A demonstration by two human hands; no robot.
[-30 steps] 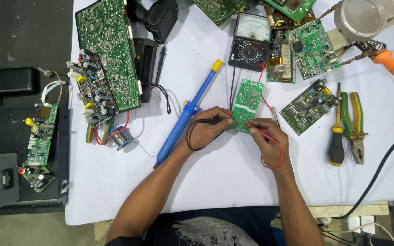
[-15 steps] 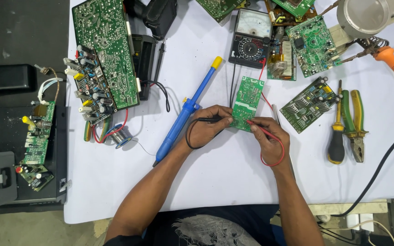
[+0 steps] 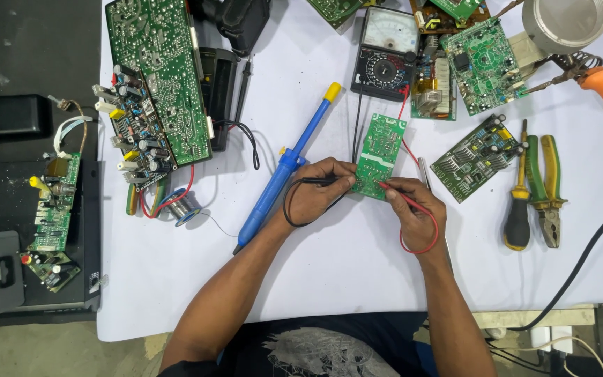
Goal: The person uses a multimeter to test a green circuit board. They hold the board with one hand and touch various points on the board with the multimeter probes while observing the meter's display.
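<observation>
The small green board [image 3: 378,157] lies flat on the white bench [image 3: 329,279], solder side up, just below the meter [image 3: 385,54] at 12 o'clock, so the leads reach it without strain. The left hand [image 3: 319,195] pinches the black probe [image 3: 319,181], tip pressed to the board's lower left edge; the hand also steadies the board. The right hand [image 3: 413,209] grips the red probe [image 3: 403,197] like a pen, tip on the lower right edge. Both hands are closed on their probes. The blue desoldering pump [image 3: 284,174] lies touching the left hand at 10 o'clock. Pliers [image 3: 546,181] and a screwdriver [image 3: 518,202] rest at 3 o'clock, within reach.
</observation>
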